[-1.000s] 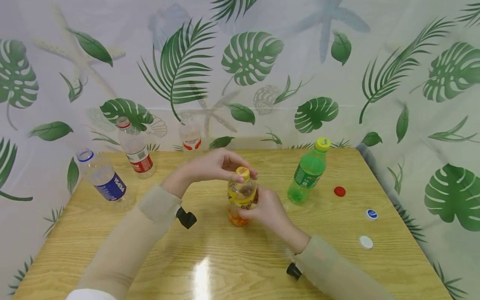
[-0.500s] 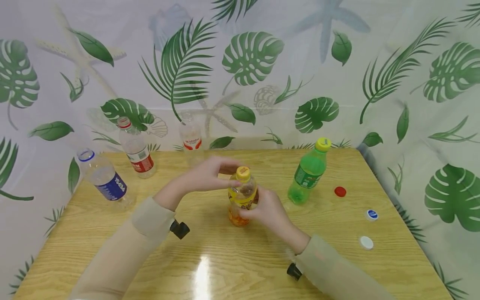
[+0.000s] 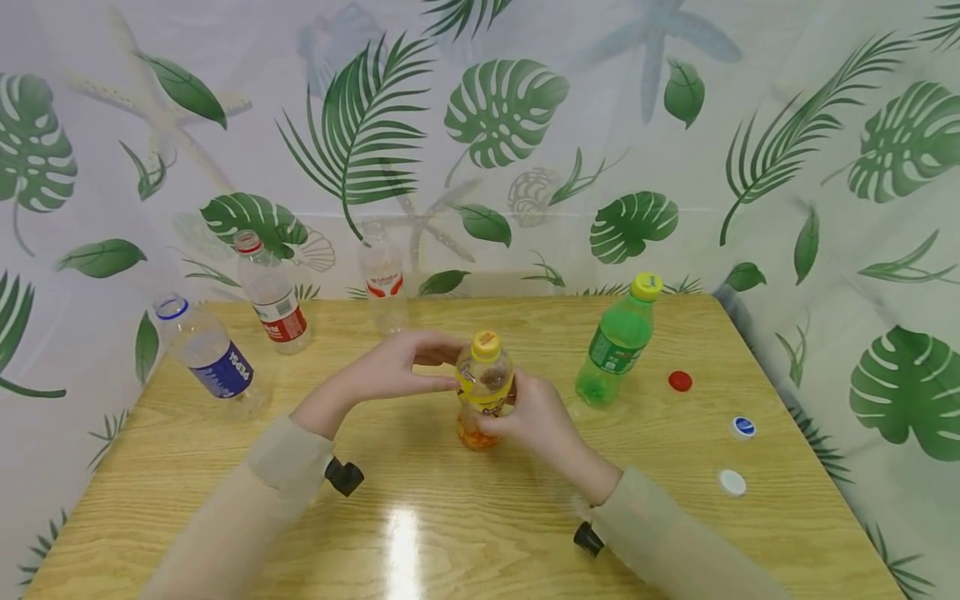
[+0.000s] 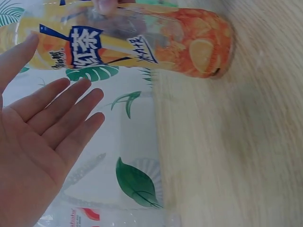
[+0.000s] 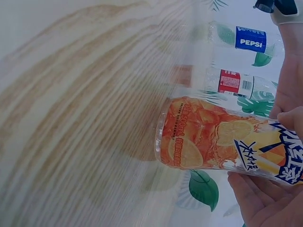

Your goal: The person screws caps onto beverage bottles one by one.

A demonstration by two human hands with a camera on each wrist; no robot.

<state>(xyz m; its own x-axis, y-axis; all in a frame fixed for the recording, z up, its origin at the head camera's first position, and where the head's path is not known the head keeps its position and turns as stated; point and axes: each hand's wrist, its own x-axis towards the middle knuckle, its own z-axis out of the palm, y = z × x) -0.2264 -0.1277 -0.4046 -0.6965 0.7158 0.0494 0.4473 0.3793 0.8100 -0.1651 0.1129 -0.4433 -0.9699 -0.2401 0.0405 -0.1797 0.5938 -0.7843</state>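
Observation:
A tea bottle with a yellow cap and an orange-and-yellow label [image 3: 482, 379] stands upright at the middle of the table. My right hand [image 3: 536, 412] grips its body from the right, thumb across the front. To its left is my left hand [image 3: 397, 365], palm facing the bottle and fingers relaxed, holding nothing. In the left wrist view the left fingers [image 4: 78, 109] are spread below the bottle's label [image 4: 87, 45]. The right wrist view shows the bottle's lower half with printed lemon slices [image 5: 203, 135]; its cap lies outside that view.
Uncapped Pepsi [image 3: 217, 362], red-label [image 3: 277, 308] and clear [image 3: 384, 292] bottles stand left and back. A green bottle with a yellow cap [image 3: 617, 346] stands right of centre. Red [image 3: 680, 381], blue [image 3: 743, 427] and white [image 3: 732, 482] caps lie along the right side.
My left hand has come away from the yellow cap, moving left and down, and its fingers have loosened. My right hand and the tea bottle stay in place.

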